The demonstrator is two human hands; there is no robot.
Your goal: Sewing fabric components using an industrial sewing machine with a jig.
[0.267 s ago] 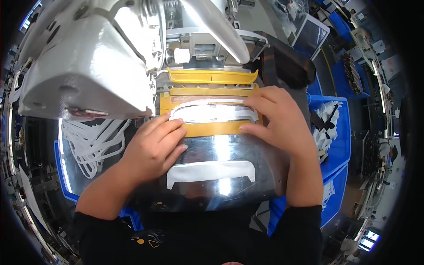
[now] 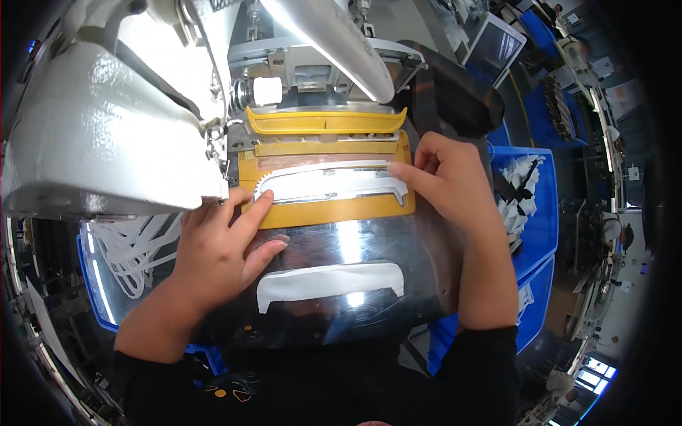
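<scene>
A yellow template plate (image 2: 323,216) lies under the sewing machine, with a white curved fabric piece (image 2: 305,187) in its window. Along the far edge of that piece runs a narrow white strip (image 2: 330,165), notched at its left end. My left hand (image 2: 217,245) has its fingers spread, fingertips resting on the left end of the piece and the plate. My right hand (image 2: 444,177) is closed in a pinch at the strip's right end, thumb against it and the other fingers curled. Nearer me, a second white fabric piece (image 2: 330,282) lies flat on the shiny metal surface.
The white sewing machine head (image 2: 106,142) looms at the left, close to my left hand. Beyond the plate sits a raised yellow clamp bar (image 2: 327,123). White strips (image 2: 131,255) hang over a blue bin at left; a blue bin (image 2: 536,213) with fabric scraps stands at right.
My right thumb has risen from the plate's near edge to the strip's far right end, and the fingers have curled in. My left hand has shifted left and its fingers have spread.
</scene>
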